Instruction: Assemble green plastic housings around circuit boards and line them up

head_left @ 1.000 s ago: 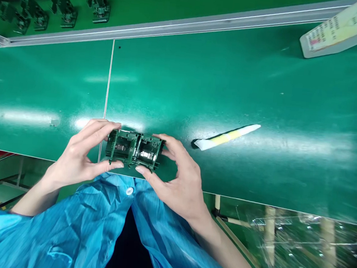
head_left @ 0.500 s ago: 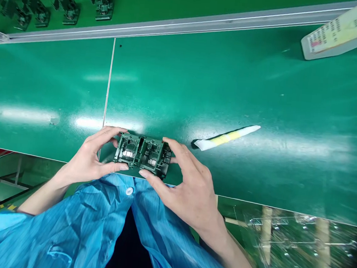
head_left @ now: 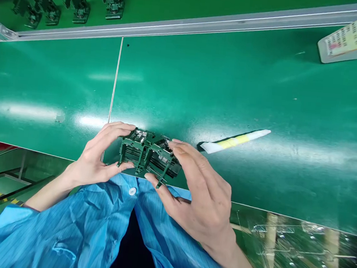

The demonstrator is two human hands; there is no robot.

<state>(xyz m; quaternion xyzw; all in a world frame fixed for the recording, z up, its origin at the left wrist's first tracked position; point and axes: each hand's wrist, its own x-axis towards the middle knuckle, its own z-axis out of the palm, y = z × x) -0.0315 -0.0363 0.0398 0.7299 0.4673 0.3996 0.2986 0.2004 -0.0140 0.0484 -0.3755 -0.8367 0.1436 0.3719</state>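
Note:
A dark green plastic part (head_left: pixel 147 155), made of two joined box-shaped halves with metal pieces inside, is held over the near edge of the green work surface (head_left: pixel 201 86). My left hand (head_left: pixel 100 156) pinches its left end between thumb and fingers. My right hand (head_left: pixel 198 194) grips its right end, fingers over the top and thumb underneath. The part is tilted, its top face turned away from me and its ribbed side facing me.
A white and yellow strip (head_left: pixel 235 141) lies on the surface to the right of my hands. Several similar green parts (head_left: pixel 74 2) stand in a row beyond a metal rail (head_left: pixel 206 26). A printed white card (head_left: pixel 352 38) lies at the far right. Clear plastic trays (head_left: pixel 296 252) sit below the table edge.
Both hands have rotated the part, so its open top face now tips away and its ribbed side shows. Hands and part have shifted slightly to the right.

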